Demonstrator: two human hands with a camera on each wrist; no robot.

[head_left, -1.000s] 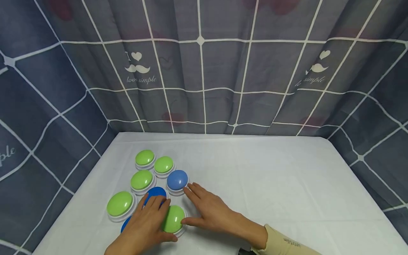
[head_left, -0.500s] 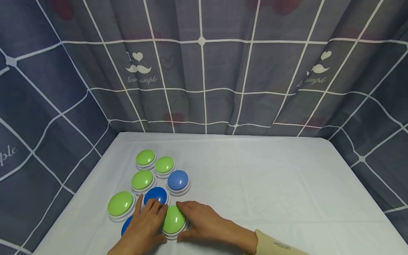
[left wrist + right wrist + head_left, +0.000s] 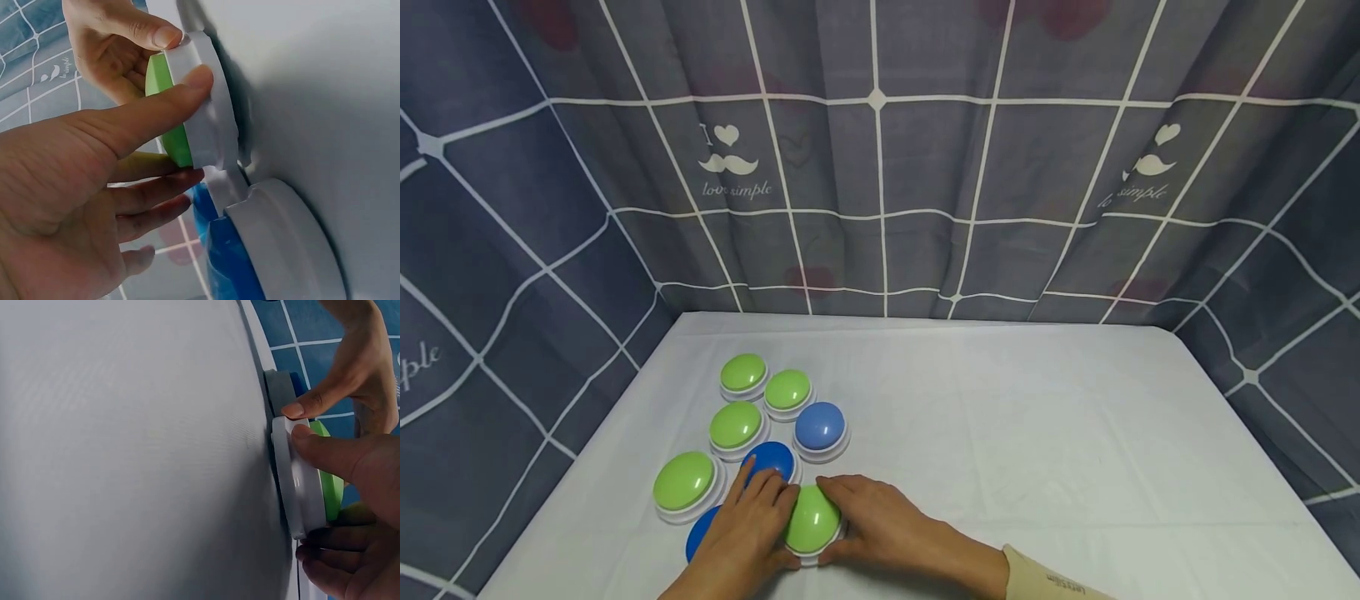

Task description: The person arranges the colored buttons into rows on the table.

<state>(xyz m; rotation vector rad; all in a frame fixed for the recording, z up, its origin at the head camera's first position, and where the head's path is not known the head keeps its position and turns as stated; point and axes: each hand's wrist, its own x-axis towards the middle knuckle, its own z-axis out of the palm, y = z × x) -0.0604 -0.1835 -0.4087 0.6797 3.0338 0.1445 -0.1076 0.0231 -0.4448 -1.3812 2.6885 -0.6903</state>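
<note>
A green-domed push button (image 3: pixel 812 518) on a white round base lies nearest me, between both hands. My left hand (image 3: pixel 737 533) grips its left side, thumb on the white base (image 3: pixel 215 134) in the left wrist view and fingers on the far side. My right hand (image 3: pixel 891 521) holds the right side, its thumb pressed to the same base (image 3: pixel 303 481) in the right wrist view. The left fingers overlap a dark blue button (image 3: pixel 772 460) just behind. Another dark blue button (image 3: pixel 702 530) is partly hidden by the left hand.
Several green buttons, such as the one at left (image 3: pixel 683 481), and a lighter blue button (image 3: pixel 820 426) stand farther back on the white-covered table (image 3: pixel 1037 433). A dark checked curtain (image 3: pixel 925 167) surrounds the table's back and sides.
My right hand has come away from the lighter blue button, down and left onto the near green button. The left fingers have drawn back slightly from the dark blue button behind.
</note>
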